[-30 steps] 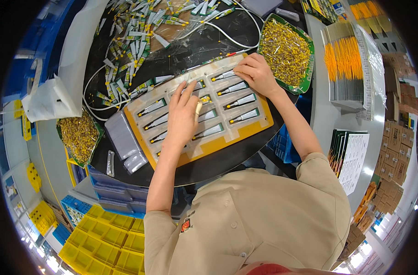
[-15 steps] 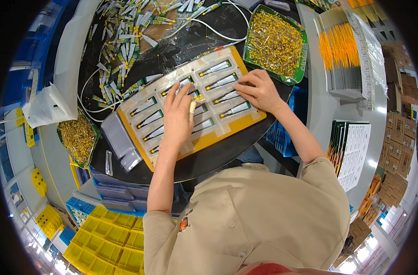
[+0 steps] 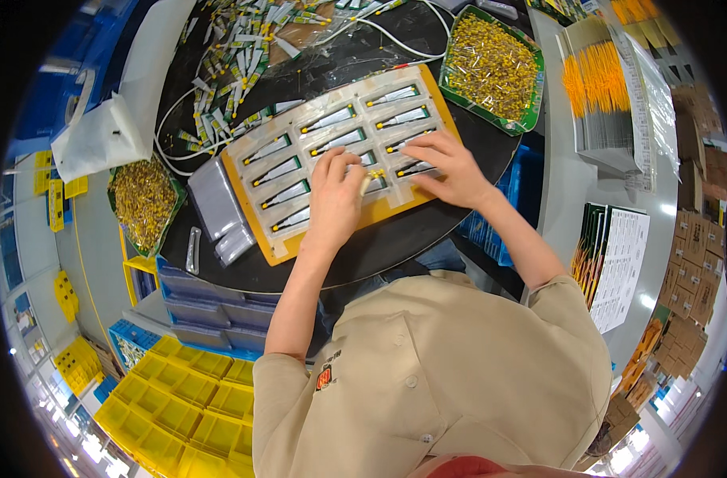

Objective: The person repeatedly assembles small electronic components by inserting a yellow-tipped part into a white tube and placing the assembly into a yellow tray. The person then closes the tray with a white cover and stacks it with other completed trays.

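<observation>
A wide tray (image 3: 261, 239) with an orange-yellow border and pale slotted face lies tilted on the black table. Small white-and-green glue tubes (image 3: 332, 119) with yellow caps rest in its slots. My left hand (image 3: 337, 191) is over the middle column, fingers curled, with small yellow-tipped pieces (image 3: 375, 175) at the fingertips; a cream cover is on one finger. My right hand (image 3: 453, 171) reaches over the right column, thumb and fingers apart, close to the lower tubes there. Whether a tiny piece sits by its fingertips is hard to make out.
A green-edged box (image 3: 531, 111) of yellow-tipped pieces stands at the far right, a similar box (image 3: 145, 209) at the left. Loose tubes (image 3: 240, 60) are heaped beyond the tray, near a white cable (image 3: 379, 28). Grey plastic trays (image 3: 214, 203) adjoin its left edge.
The tray and table appear higher and further right in view. My left hand's fingers have curled in more. My right hand has shifted down the right column, its thumb and fingers wider apart.
</observation>
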`<act>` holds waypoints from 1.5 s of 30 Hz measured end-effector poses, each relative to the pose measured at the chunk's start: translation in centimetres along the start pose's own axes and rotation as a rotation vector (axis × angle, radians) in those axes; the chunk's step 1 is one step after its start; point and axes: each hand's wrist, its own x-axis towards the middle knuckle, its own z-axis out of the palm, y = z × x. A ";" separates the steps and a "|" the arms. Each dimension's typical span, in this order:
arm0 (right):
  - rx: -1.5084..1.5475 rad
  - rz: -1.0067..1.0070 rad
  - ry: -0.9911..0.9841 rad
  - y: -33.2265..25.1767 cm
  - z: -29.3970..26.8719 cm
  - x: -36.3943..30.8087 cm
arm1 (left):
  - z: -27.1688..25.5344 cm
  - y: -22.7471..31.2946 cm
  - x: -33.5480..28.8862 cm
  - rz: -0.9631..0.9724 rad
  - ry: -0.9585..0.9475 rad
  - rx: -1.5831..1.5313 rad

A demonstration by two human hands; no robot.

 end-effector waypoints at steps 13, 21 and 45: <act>0.197 -0.210 -0.199 -4.7 8.6 5.9 | -6.8 -2.8 -5.4 -0.103 -0.090 0.031; 0.250 -0.053 -0.082 -3.7 12.6 10.3 | -14.1 -9.7 -7.6 -0.143 -0.083 0.233; -0.043 -0.348 -0.078 -6.2 12.6 5.5 | -12.2 -16.2 -7.6 -0.303 0.362 0.258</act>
